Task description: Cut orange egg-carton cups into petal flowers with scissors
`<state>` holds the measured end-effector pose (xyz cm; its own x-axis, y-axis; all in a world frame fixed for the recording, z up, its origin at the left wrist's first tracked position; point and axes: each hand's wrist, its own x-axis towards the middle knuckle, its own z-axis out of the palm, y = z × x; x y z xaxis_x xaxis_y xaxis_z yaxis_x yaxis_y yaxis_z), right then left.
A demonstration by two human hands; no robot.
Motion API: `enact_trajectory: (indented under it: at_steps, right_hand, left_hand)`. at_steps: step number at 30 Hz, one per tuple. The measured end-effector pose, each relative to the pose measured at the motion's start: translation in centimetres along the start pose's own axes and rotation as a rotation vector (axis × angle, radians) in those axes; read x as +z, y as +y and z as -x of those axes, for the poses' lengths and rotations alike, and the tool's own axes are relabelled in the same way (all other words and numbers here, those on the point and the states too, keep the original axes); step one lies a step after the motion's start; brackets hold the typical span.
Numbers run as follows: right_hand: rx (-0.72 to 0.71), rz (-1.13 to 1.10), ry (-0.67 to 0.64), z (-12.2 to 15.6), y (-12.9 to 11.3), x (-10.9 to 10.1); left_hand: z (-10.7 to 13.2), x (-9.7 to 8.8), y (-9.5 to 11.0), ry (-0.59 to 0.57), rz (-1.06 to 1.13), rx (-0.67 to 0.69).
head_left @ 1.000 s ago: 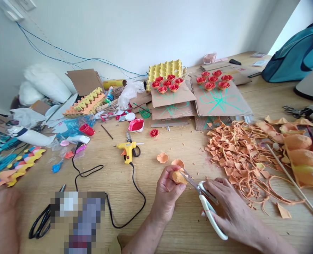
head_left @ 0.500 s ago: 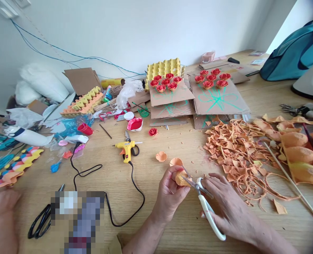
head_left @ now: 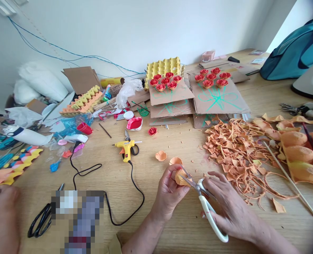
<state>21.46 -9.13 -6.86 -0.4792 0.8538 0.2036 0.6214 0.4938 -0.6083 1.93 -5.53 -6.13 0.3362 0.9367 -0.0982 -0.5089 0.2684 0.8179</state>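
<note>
Spread wider since a second ago: scissors (head_left: 215, 227)

Pinching the orange cup (head_left: 181, 181) above the bench (head_left: 116, 176) with fingers of the left hand (head_left: 170, 192); gripping the scissors with fingers of the right hand (head_left: 227, 204). Could tear the cup by snipping askew from a loose pinch. Could nick left fingertips too, by closing so near.

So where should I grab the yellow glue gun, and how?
Probably the glue gun is best held by its handle, coming from the near side: it lies on its side, handle towards us, the nozzle, which might be hot, pointing left.
</note>
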Motion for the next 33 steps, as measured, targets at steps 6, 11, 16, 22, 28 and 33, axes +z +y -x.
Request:
enact_trajectory:
  at_steps: [6, 11, 16, 22, 28, 33]
  right_hand:
    - [0.000, -0.011, -0.007, 0.09, -0.08, -0.14]
    - [-0.001, -0.039, -0.002, 0.15, -0.07, -0.07]
    - [-0.007, -0.038, 0.020, -0.05, -0.25, -0.22]
    - [-0.007, -0.043, 0.033, 0.14, -0.22, -0.18]
    - [-0.006, -0.022, 0.025, 0.12, -0.14, -0.16]
    - [0.019, -0.077, 0.088, 0.07, 0.14, -0.03]
  left_hand:
    - [-0.08, -0.07, 0.09, 0.009, -0.005, -0.015]
    - [-0.05, 0.12, 0.14, 0.041, -0.001, -0.005]
    - [-0.04, 0.30, 0.24, 0.064, -0.011, 0.008]
    - [-0.17, 0.06, 0.19, 0.058, -0.017, 0.032]
    - [-0.21, 0.04, 0.48, 0.132, -0.015, 0.039]
    - [-0.50, -0.05, 0.65, 0.173, -0.025, 0.063]
